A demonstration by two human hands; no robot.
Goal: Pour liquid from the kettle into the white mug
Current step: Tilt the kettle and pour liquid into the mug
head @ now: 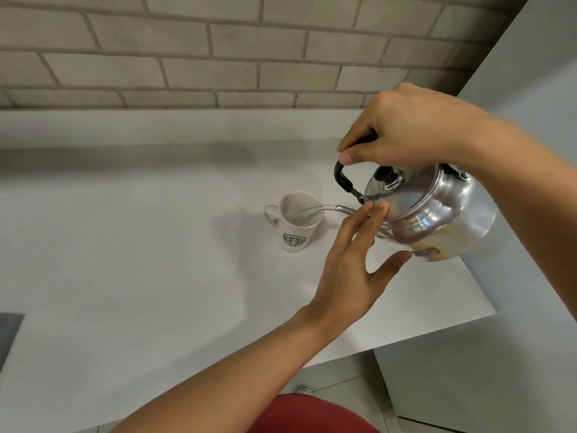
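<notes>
Right grip (402, 129) closed on tilted kettle (437, 214) handle, left grip (352, 270) open steadying lid, Starbucks Coffee white mug (296, 223)

The right hand (406, 129) covers most of the kettle's black handle (343, 179); the left hand's fingers (371, 214) hide the spout's base (345, 209). A grey object (7, 332) is cropped at left.

Right hand (415, 129) gripping black handle (343, 179) of tilted steel kettle (437, 214), left hand (352, 260) fingertips on lid (402, 189), water streaming from spout (342, 209) into white mug (296, 221) on pale counter (125, 245)
</notes>
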